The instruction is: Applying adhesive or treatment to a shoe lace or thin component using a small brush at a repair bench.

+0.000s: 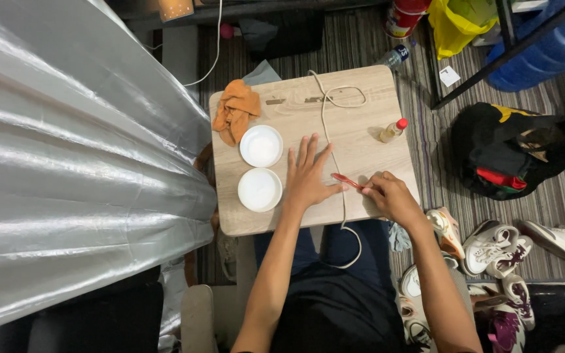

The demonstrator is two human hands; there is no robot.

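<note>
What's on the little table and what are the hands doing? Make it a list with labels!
Table: small light wooden table
Left hand: flat on the table, fingers spread, over a white cord
Right hand: holding a red toothbrush
Bowls: two white bowls, one behind the other
Cloth: orange cloth at the far left corner
Bottle: small red-capped bottle, lying tilted

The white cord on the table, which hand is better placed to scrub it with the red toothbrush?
Likely the right hand: it already grips the red toothbrush beside the white cord, while the left hand lies flat next to it.
</note>
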